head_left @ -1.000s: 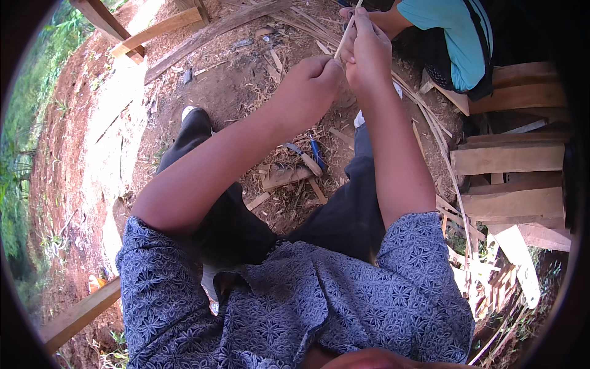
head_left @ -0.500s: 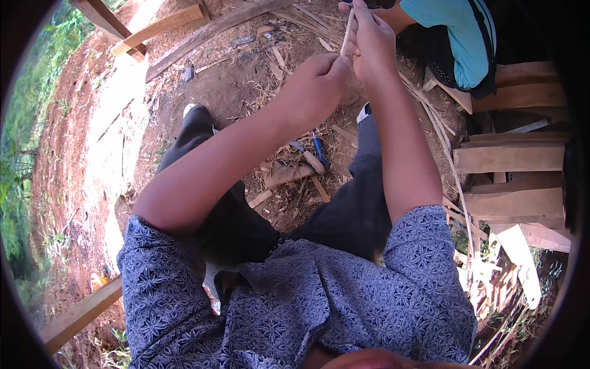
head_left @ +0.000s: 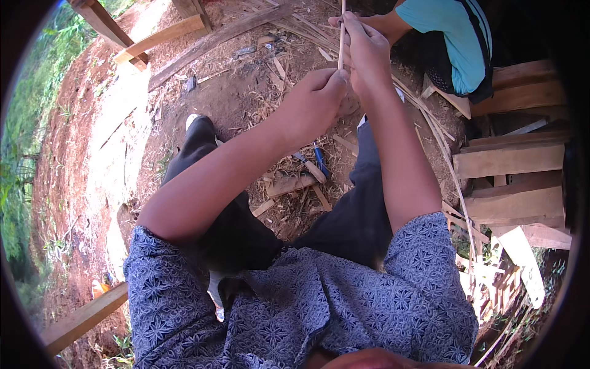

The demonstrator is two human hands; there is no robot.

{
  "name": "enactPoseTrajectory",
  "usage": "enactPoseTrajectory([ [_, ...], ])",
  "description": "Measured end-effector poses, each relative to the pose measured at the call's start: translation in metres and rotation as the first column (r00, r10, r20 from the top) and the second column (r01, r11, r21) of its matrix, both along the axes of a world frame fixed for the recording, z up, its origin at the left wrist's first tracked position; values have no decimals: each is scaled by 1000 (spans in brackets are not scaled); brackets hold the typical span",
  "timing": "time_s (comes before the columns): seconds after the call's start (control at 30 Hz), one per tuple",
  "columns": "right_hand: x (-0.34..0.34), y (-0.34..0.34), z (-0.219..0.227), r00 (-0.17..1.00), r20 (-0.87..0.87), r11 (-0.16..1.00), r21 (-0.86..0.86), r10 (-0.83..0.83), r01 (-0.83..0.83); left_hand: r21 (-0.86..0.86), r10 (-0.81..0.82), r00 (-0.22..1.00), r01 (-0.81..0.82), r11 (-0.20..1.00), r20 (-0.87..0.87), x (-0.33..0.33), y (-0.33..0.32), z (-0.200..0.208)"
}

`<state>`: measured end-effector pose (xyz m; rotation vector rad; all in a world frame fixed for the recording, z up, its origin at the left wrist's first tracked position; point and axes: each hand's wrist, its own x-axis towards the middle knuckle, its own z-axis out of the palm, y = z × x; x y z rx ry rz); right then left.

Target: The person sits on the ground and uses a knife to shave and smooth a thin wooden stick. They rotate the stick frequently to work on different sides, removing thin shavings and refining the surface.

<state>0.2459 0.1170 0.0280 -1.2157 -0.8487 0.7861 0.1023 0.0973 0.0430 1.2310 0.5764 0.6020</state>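
Note:
A thin pale wooden strip (head_left: 342, 46) stands out in front of me, nearly upright in the view, and runs off the top edge. My left hand (head_left: 321, 101) grips its lower end, thumb pressed along it. Farther up, my right hand (head_left: 367, 52) is closed round the same strip; its fingertips are partly hidden. Below the hands, between my feet, a knife with a wooden handle (head_left: 314, 170) lies beside a blue-handled tool (head_left: 321, 161). A short wood block (head_left: 291, 184) rests on the ground next to them.
A person in a teal shirt (head_left: 448, 27) sits close by at the upper right. Long thin strips (head_left: 439, 132) lie to my right, beside stacked boards (head_left: 513, 158). A long plank (head_left: 215, 42) crosses the ground ahead. Shavings litter the dirt, and a wooden rail (head_left: 86, 317) is at lower left.
The strip has turned more upright and more of it shows above my right hand. My left hand has shifted slightly down and left; both hands keep their grip.

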Motion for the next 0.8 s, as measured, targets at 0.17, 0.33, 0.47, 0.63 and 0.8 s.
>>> enactPoseTrajectory([
  [0.17, -27, -16, -4, 999, 11, 999, 20, 50, -51, 16, 93, 996, -94, 995, 11, -8, 24, 8],
  [0.33, -5, -6, 6, 998, -60, 999, 30, -7, 9, 105, -55, 998, 56, 993, -12, -6, 11, -4],
  [0.47, -8, -3, -10, 999, -20, 999, 13, 39, -39, 91, 66, 997, -62, 994, -43, -5, 18, 1],
  [0.63, -5, -7, 7, 994, -81, 997, 37, -72, 75, 192, -4, 998, 15, 981, -58, -5, 26, -11],
  [0.8, -24, -24, 9, 997, 1, 994, -80, -74, 74, 57, -31, 996, 36, 998, -80, 0, 1, -12],
])
